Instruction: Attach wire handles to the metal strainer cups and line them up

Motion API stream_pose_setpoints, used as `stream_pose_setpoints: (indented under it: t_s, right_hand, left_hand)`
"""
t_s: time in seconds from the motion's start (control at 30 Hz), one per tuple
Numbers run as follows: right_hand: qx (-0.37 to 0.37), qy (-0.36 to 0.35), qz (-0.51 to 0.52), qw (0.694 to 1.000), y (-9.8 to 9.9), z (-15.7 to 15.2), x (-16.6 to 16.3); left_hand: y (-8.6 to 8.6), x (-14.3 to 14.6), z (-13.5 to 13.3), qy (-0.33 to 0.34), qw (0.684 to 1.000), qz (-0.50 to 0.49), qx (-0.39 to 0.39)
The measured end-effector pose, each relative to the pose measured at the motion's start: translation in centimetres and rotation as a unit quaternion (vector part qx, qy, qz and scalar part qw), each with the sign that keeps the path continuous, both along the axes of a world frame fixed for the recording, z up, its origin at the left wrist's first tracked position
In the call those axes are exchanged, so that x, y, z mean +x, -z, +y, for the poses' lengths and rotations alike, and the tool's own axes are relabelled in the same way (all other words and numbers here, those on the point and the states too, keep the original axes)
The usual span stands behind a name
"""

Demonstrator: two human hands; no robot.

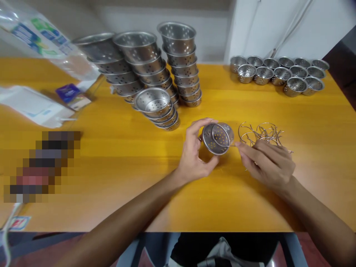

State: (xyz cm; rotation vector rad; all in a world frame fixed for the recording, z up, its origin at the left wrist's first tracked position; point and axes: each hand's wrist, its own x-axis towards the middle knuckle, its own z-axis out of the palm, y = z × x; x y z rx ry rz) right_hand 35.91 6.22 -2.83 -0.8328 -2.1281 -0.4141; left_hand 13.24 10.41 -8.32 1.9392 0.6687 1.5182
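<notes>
A: Take the held cup (pixel 218 139) as clock centre. List items, left to right.

B: Between 8 and 9 o'clock: an object (pixel 41 167), obscured beyond recognition. At 9: a white packet (pixel 33 107). At 10: a clear plastic bag (pixel 52 40); a blue packet (pixel 67 92) lies near it. Between 10 and 11: four stacks of perforated cups (pixel 155 104); the front stack partly covers two others.

A: State the grips.

B: Left hand (pixel 194 157): curved around the held cup, which tilts above the table (pixel 111 174). Right hand (pixel 267 163): fingertips pinch a thin wire (pixel 233 145) at the cup's rim; contact cannot be confirmed.

A: Remaining items?

B: At 3: a pile of bent wires (pixel 260 132), partly hidden by the right hand. Between 1 and 2: loose perforated cups (pixel 281 77), in rows.
</notes>
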Motion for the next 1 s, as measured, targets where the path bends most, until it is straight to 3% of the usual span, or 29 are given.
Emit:
stream_pose_setpoints:
  t_s: [0.13,0.3,0.47,0.63,1.0]
  right_hand:
    - [-0.007,-0.014,-0.054,0.998,0.2,0.2,0.9]
    - [-0.025,0.007,-0.058,0.998,0.6,0.4,0.9]
    - [-0.032,0.006,-0.065,0.997,0.3,0.7,0.4]
    - [-0.030,0.020,-0.025,0.999,-0.1,0.8,0.1]
    - [-0.123,0.023,0.066,0.990,0.1,0.8,-0.2]
  left_hand:
    - [-0.1,0.0,-0.3,0.024,0.999,0.013,-0.022]
    - [-0.6,0.0,-1.0,0.088,0.988,0.018,-0.123]
    - [-1.1,0.2,-1.6,0.176,0.953,-0.006,-0.246]
    - [-1.4,0.0,-1.5,0.233,0.917,-0.057,-0.319]
    - [-2.4,-1.0,-0.5,0.271,0.892,-0.043,-0.360]
